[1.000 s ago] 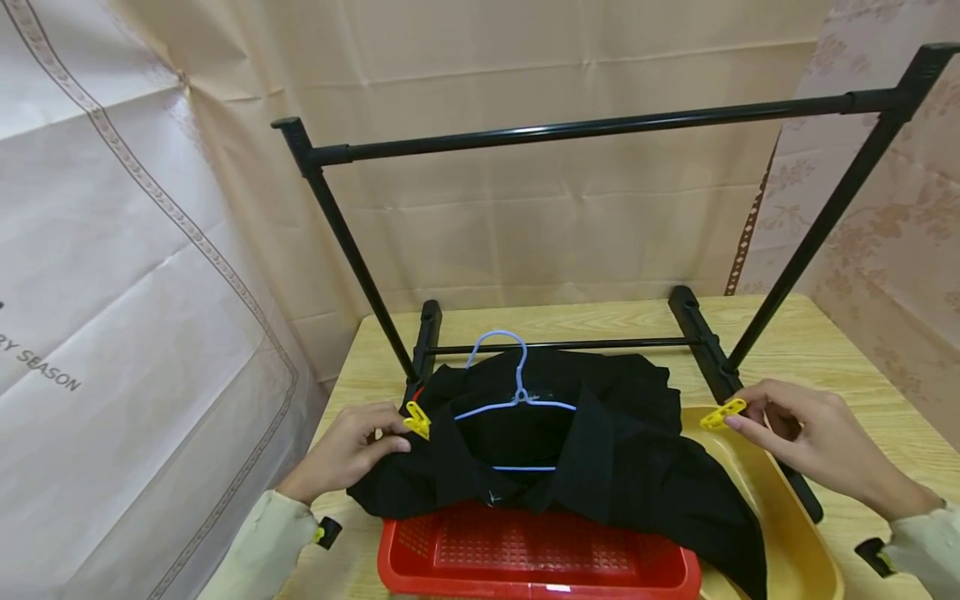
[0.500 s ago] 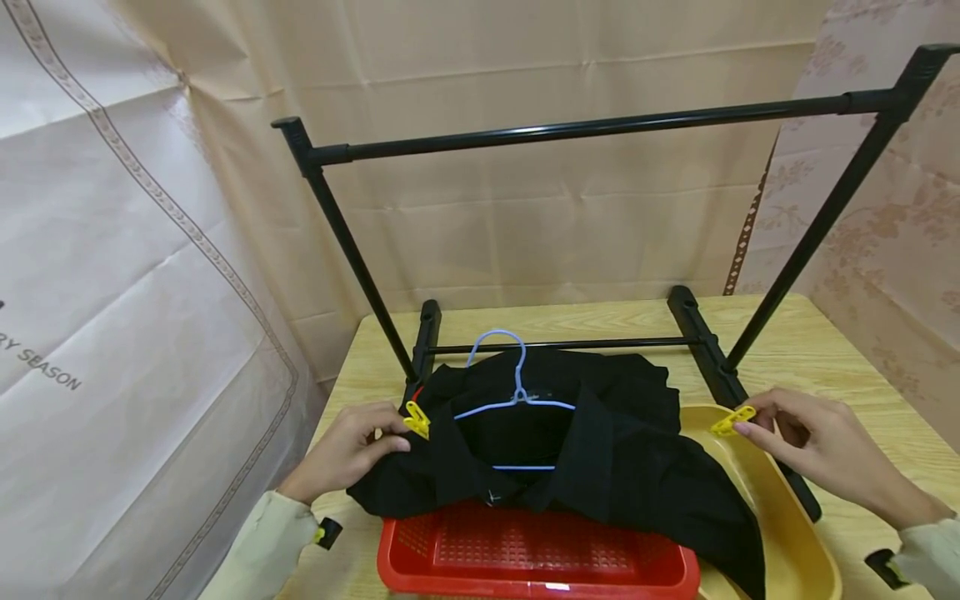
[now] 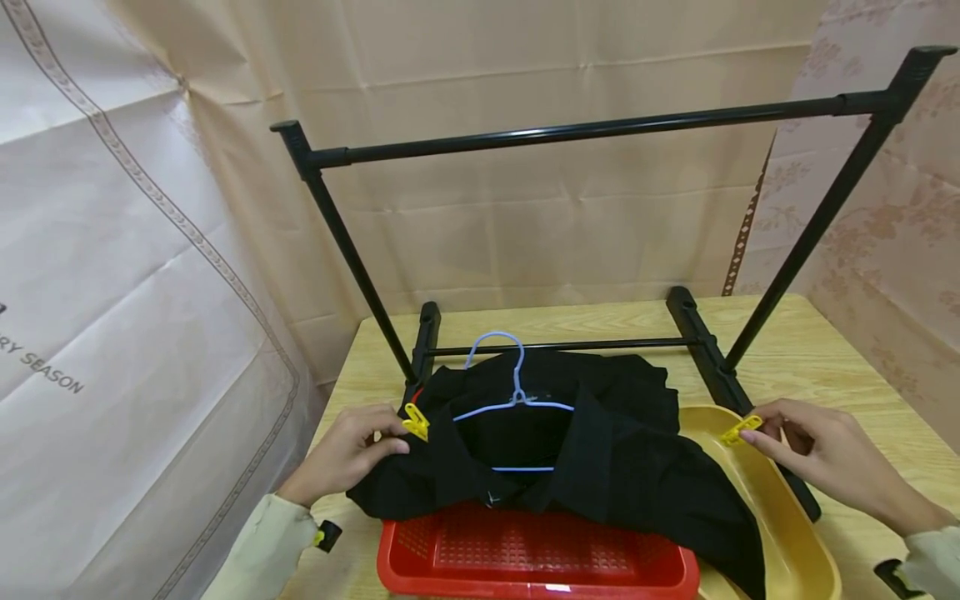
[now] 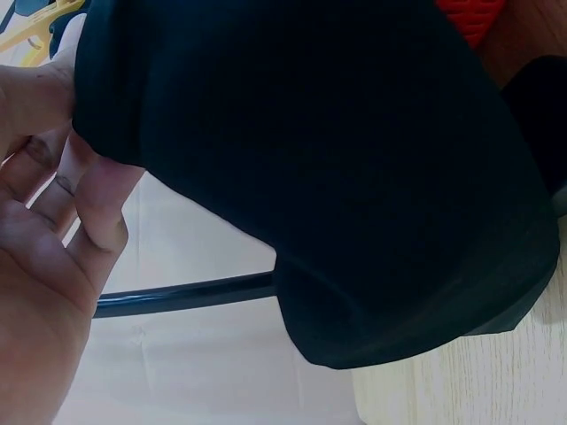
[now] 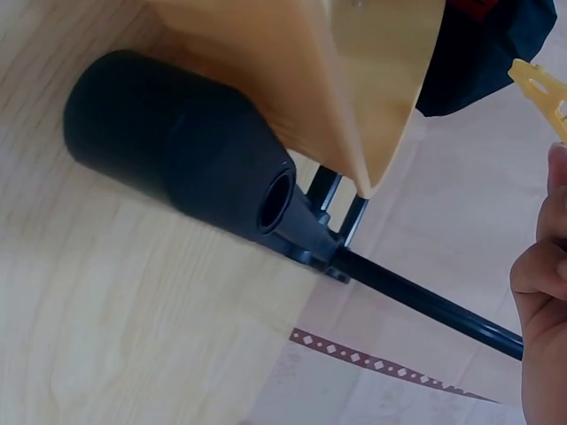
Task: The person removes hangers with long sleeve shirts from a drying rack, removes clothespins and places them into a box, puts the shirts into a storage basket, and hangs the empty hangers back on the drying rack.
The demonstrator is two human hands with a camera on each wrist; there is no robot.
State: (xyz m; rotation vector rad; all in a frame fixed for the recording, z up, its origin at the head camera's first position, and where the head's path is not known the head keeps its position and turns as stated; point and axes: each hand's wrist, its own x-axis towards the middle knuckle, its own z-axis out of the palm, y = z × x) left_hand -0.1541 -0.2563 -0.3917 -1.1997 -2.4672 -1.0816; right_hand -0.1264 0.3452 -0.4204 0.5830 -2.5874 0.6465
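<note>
Arrangement of a shirt, hanger and clips on a table. The black shirt (image 3: 645,467) lay across the far part of a red basket (image 3: 442,578) and overlapped a yellow tray (image 3: 798,542), all resting on the wood-patterned table (image 3: 828,358). A blue hanger (image 3: 519,398) sat inside the spread collar, its hook projecting toward the black rack (image 3: 585,131). The person's left hand (image 3: 352,450) pinched the shirt's edge at the left shoulder between its fingers. A yellow clip (image 3: 416,422) stood at those fingertips, against the cloth; because the fingers partly hid the contact, it could not be told whether they held the clip as well. The right hand (image 3: 825,446) pinched a second yellow clip (image 3: 742,430) above the tray, well apart from the collar. A beige hanging cloth (image 3: 525,242) formed the background behind the rack.
</note>
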